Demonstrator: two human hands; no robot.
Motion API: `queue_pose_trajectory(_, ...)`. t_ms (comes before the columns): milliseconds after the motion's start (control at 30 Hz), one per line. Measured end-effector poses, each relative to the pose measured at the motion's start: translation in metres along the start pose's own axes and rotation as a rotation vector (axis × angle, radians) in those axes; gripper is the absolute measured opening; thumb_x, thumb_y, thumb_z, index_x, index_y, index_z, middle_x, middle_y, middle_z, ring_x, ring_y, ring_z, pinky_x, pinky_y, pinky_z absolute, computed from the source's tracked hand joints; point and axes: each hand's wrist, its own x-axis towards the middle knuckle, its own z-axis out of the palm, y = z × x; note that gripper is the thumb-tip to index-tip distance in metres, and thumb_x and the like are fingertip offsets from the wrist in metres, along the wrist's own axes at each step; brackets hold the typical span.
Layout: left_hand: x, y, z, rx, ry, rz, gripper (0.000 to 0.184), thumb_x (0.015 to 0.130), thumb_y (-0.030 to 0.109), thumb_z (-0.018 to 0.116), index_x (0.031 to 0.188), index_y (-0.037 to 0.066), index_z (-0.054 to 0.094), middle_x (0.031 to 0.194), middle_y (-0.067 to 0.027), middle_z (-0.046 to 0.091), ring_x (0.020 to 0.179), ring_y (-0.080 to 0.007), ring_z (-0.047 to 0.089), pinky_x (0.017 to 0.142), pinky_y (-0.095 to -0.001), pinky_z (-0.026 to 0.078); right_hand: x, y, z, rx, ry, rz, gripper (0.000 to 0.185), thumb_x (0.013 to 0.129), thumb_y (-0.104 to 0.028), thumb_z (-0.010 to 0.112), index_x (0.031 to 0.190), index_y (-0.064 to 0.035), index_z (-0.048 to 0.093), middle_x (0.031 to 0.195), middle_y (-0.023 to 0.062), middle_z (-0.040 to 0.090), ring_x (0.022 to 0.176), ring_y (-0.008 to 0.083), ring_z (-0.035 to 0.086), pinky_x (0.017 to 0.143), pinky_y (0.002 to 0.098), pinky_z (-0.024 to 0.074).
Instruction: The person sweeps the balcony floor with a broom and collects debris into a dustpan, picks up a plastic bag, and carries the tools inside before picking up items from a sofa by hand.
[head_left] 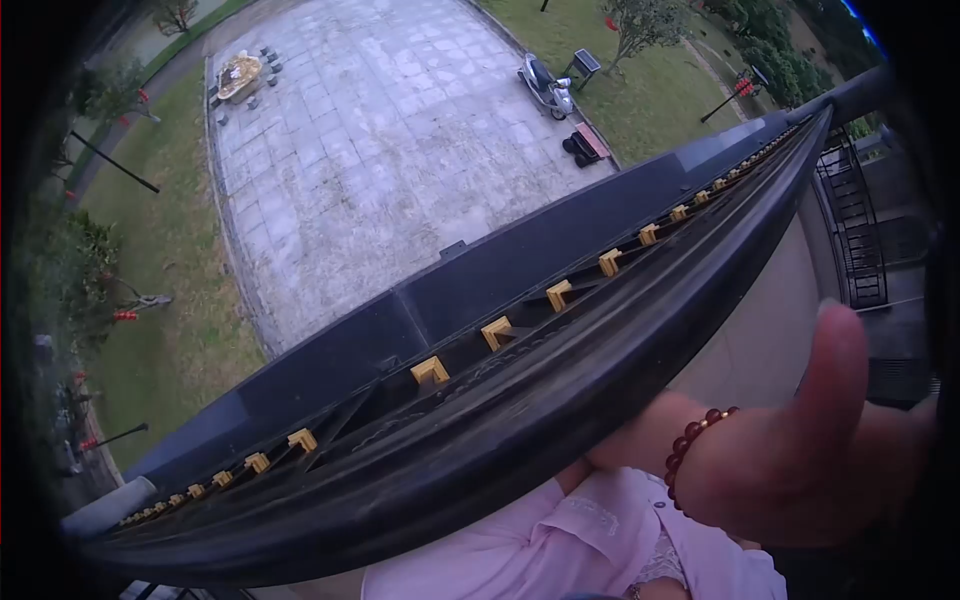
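My left hand (810, 450) reaches across to the right side of the view, just below a dark handrail (560, 430). Its thumb stands up, apart from the rest of the hand. The other fingers fade into the dark rim of the picture, and nothing shows in its grasp. Around the wrist sits a bracelet (685, 445) of dark red beads. The forearm comes from the left, partly covered by the handrail, above a pink shirt (560, 540). My right hand cannot be made out.
Gold-coloured fittings (430, 370) line the railing, with a dark ledge (400, 320) beyond. Far below lies a paved yard (370, 150) with a scooter (545, 88), a stone table (238, 76) with stools, and grass (170, 240) alongside. Metal stairs (855, 225) stand at right.
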Motion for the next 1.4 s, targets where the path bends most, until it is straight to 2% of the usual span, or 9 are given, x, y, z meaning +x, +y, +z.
queue_pose_trajectory(367,-0.01,-0.012,-0.008,0.024,0.062,-0.089,0.06,0.094,0.054,0.029,0.114,0.003,0.054,0.113,-0.0153,0.043,0.104,-0.0251,0.046,0.096,-0.0387,0.034,-0.032,0.0,0.05,0.04,-0.114,0.053,0.031,0.084,-0.014,0.058,0.115,-0.0068,0.06,0.113,0.0141,0.065,0.104,0.0294,0.063,0.086,0.0373,0.052)
queue_pose_trajectory(467,-0.011,-0.014,-0.009,0.033,0.074,-0.087,0.057,0.094,0.052,0.031,0.113,0.004,0.055,0.112,-0.0149,0.044,0.103,-0.025,0.046,0.096,-0.0388,0.034,-0.028,0.004,0.065,0.087,-0.054,0.057,0.029,0.083,-0.013,0.059,0.111,-0.0072,0.061,0.111,0.0139,0.065,0.104,0.0293,0.063,0.087,0.0375,0.0516)
queue_pose_trajectory(533,-0.01,-0.017,-0.009,0.053,0.074,-0.095,0.056,0.094,0.051,0.031,0.112,0.004,0.055,0.111,-0.0147,0.044,0.102,-0.0249,0.046,0.096,-0.0388,0.033,-0.017,0.038,0.119,0.718,0.5,-0.569,0.031,0.082,-0.013,0.061,0.112,-0.0063,0.06,0.111,0.0139,0.065,0.103,0.029,0.063,0.087,0.0368,0.0516)
queue_pose_trajectory(600,-0.011,-0.022,-0.01,0.064,0.084,-0.107,0.054,0.094,0.05,0.032,0.111,0.004,0.055,0.111,-0.0144,0.044,0.102,-0.0248,0.045,0.095,-0.0389,0.033,-0.025,0.035,0.124,1.043,0.769,-0.877,0.033,0.081,-0.013,0.062,0.113,-0.0058,0.059,0.111,0.0139,0.065,0.103,0.0289,0.064,0.087,0.0365,0.0516)
queue_pose_trajectory(667,-0.012,-0.027,-0.013,0.087,0.1,-0.123,0.052,0.094,0.048,0.033,0.11,0.004,0.056,0.11,-0.0141,0.044,0.101,-0.0248,0.045,0.095,-0.0389,0.033,-0.04,0.002,0.068,0.144,-0.076,0.108,0.033,0.082,-0.013,0.061,0.114,-0.0055,0.058,0.112,0.0141,0.065,0.104,0.0285,0.063,0.087,0.0362,0.0517)
queue_pose_trajectory(933,-0.009,-0.058,-0.017,0.148,0.132,-0.194,0.045,0.095,0.043,0.037,0.107,0.004,0.057,0.107,-0.013,0.045,0.099,-0.0245,0.045,0.094,-0.039,0.033,-0.067,0.044,0.098,0.212,-0.135,0.119,0.03,0.084,-0.014,0.059,0.113,-0.0064,0.06,0.113,0.0135,0.065,0.104,0.0276,0.064,0.086,0.036,0.0518)
queue_pose_trajectory(1267,0.005,-0.117,-0.04,0.19,0.162,-0.316,0.037,0.095,0.036,0.041,0.103,0.005,0.058,0.104,-0.0117,0.046,0.097,-0.0241,0.045,0.093,-0.0392,0.032,-0.07,0.072,0.137,0.434,-0.083,0.086,0.027,0.087,-0.015,0.056,0.112,-0.0076,0.062,0.113,0.0128,0.065,0.104,0.0263,0.064,0.085,0.0357,0.052)
queue_pose_trajectory(1333,0.007,-0.136,-0.044,0.2,0.164,-0.345,0.035,0.096,0.035,0.042,0.102,0.005,0.059,0.103,-0.0114,0.046,0.096,-0.024,0.044,0.092,-0.0392,0.032,-0.055,0.082,0.145,0.581,0.051,-0.032,0.026,0.088,-0.015,0.055,0.111,-0.0079,0.063,0.113,0.0126,0.066,0.104,0.026,0.064,0.085,0.0356,0.0521)
queue_pose_trajectory(1400,0.008,-0.16,-0.053,0.208,0.173,-0.371,0.033,0.096,0.034,0.043,0.101,0.005,0.059,0.102,-0.0111,0.047,0.096,-0.0239,0.044,0.092,-0.0393,0.032,-0.041,0.106,0.168,1.129,0.483,-0.496,0.026,0.088,-0.015,0.055,0.111,-0.0081,0.063,0.113,0.0125,0.066,0.104,0.0258,0.064,0.085,0.0355,0.0521)
